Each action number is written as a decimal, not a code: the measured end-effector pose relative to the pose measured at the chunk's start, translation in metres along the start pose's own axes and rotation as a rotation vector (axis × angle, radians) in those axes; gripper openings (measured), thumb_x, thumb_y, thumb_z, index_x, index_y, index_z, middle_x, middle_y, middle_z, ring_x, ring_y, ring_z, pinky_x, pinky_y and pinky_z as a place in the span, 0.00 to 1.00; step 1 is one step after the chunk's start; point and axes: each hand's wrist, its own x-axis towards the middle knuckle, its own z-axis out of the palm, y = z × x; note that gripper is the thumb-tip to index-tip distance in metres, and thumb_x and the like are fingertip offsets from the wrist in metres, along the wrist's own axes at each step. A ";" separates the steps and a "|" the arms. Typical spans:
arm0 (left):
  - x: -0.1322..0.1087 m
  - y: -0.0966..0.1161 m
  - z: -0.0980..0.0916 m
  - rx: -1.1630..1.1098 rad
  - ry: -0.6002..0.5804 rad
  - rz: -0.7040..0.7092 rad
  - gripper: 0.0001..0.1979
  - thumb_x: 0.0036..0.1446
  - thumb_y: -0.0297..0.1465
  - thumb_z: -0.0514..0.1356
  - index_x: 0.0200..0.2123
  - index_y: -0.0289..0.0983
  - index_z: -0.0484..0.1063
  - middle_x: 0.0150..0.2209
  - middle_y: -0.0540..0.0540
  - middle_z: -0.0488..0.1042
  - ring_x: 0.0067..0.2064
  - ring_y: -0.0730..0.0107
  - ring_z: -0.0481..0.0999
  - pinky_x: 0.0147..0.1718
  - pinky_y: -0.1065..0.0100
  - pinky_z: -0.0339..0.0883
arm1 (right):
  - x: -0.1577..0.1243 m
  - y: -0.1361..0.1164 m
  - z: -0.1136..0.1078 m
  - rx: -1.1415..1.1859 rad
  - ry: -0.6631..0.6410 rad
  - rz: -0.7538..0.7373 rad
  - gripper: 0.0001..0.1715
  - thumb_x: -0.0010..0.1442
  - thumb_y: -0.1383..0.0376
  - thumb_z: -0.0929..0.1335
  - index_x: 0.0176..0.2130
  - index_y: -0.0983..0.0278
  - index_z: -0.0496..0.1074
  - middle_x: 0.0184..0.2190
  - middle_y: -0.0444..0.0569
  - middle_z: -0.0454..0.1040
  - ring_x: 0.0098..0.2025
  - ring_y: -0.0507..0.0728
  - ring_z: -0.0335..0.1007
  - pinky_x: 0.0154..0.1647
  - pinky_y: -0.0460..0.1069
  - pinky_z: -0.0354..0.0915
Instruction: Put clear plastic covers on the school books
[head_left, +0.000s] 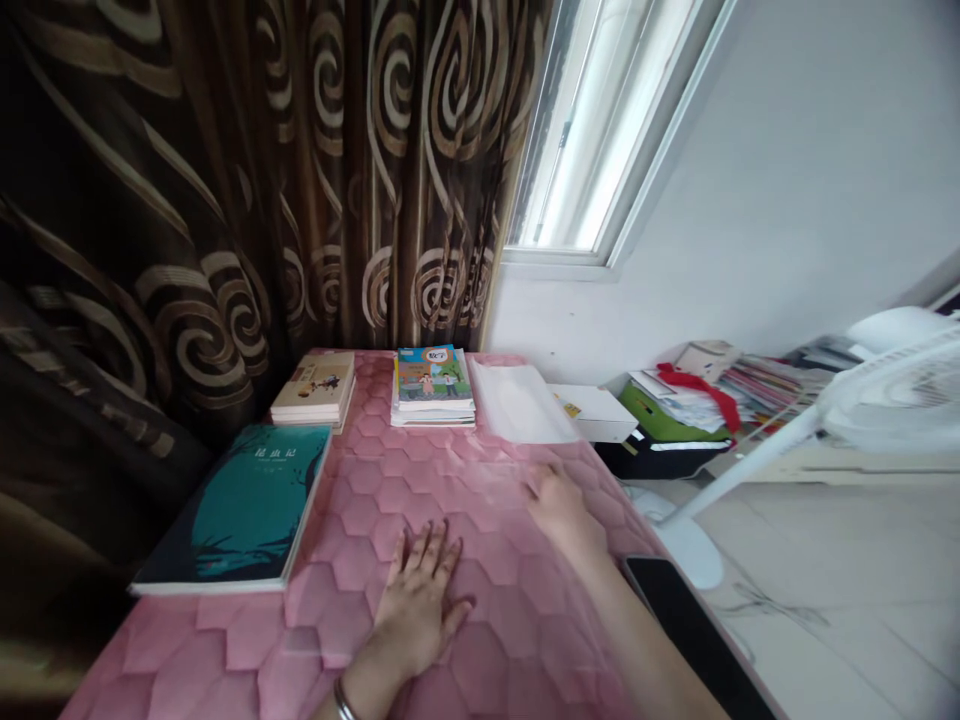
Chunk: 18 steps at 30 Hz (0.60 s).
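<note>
– Spread, left hand (420, 590): palm down, fingers apart, pointing fwd.
– Flat on what?
– Pink cover (195, 650), hex pattern, approx. mid-table. Maybe film under the palm too; can't tell, it's too clear.
– And right hand (556, 500)?
– Fingers curled, fwd and to the right of the other. Can't tell if they pinch the film's edge or just touch it; tips are blurred.
– Where's the film (495, 485) exactly?
– On the cover, beyond the left fingertips, running up to the right hand. Shows as a faint shine; full outline n/a.
– Anything on the wrist?
– Left one, yes: silver bangle (343, 698), bottom of view.
– Books?
– Three spots. Teal bk (255, 500) on the left, lying flat. Tan bks (315, 388) stacked just behind it. Textbks (433, 385) stacked at the far edge, blue-green one on top w/ cartoon kids.
– White stuff next to those?
– Sheets (525, 405), far right corner, just beyond the right hand.
– Dark slab near the right forearm?
– Phone or tablet, can't tell; slab (690, 630) lies along the table's right edge.
– Off the table?
– Fan (750, 470) on the floor, right side; curtain (397, 170) behind the bks.
</note>
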 end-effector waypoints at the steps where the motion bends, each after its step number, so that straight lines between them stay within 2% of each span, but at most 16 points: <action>1: 0.000 -0.001 0.001 0.000 0.005 0.004 0.33 0.63 0.49 0.46 0.67 0.46 0.44 0.69 0.45 0.41 0.68 0.52 0.45 0.63 0.43 0.40 | 0.017 -0.016 -0.002 0.028 0.014 -0.060 0.16 0.60 0.64 0.63 0.47 0.63 0.72 0.47 0.56 0.72 0.45 0.59 0.70 0.45 0.49 0.63; 4: 0.001 -0.002 0.002 -0.010 -0.007 0.009 0.33 0.63 0.50 0.44 0.67 0.47 0.43 0.69 0.45 0.41 0.68 0.50 0.45 0.63 0.41 0.42 | 0.071 -0.063 0.003 -0.007 -0.012 -0.229 0.20 0.62 0.66 0.61 0.52 0.67 0.69 0.54 0.56 0.68 0.53 0.56 0.65 0.53 0.45 0.59; 8: 0.001 -0.003 0.002 -0.037 -0.027 0.002 0.33 0.62 0.51 0.45 0.67 0.48 0.42 0.69 0.46 0.41 0.68 0.50 0.46 0.63 0.42 0.44 | 0.130 -0.103 0.027 -0.125 -0.064 -0.267 0.27 0.62 0.71 0.60 0.60 0.68 0.62 0.62 0.58 0.61 0.59 0.58 0.59 0.55 0.49 0.58; 12: -0.001 -0.004 0.000 -0.093 -0.017 0.016 0.35 0.61 0.51 0.47 0.67 0.49 0.41 0.69 0.48 0.39 0.68 0.52 0.44 0.64 0.44 0.43 | 0.161 -0.111 0.050 -0.207 -0.077 -0.219 0.32 0.61 0.77 0.55 0.63 0.65 0.58 0.63 0.60 0.59 0.63 0.64 0.54 0.55 0.62 0.57; 14: -0.002 -0.004 -0.003 -0.121 -0.033 0.011 0.35 0.61 0.51 0.47 0.67 0.49 0.41 0.69 0.47 0.38 0.69 0.52 0.43 0.64 0.43 0.41 | 0.168 -0.109 0.058 -0.250 -0.083 -0.229 0.32 0.62 0.77 0.54 0.62 0.64 0.60 0.60 0.61 0.64 0.63 0.66 0.53 0.56 0.67 0.54; 16: -0.002 -0.004 -0.005 -0.146 -0.054 0.011 0.36 0.61 0.51 0.48 0.67 0.48 0.41 0.69 0.46 0.37 0.69 0.51 0.42 0.64 0.42 0.39 | 0.173 -0.107 0.062 -0.290 -0.081 -0.267 0.27 0.63 0.77 0.55 0.57 0.67 0.66 0.53 0.62 0.71 0.61 0.66 0.57 0.57 0.67 0.53; 18: -0.001 -0.003 -0.007 -0.171 -0.073 0.013 0.36 0.60 0.51 0.49 0.67 0.47 0.42 0.69 0.45 0.36 0.69 0.50 0.41 0.64 0.41 0.38 | 0.176 -0.105 0.064 -0.328 -0.069 -0.322 0.19 0.65 0.73 0.58 0.51 0.70 0.71 0.46 0.62 0.75 0.56 0.64 0.64 0.56 0.64 0.56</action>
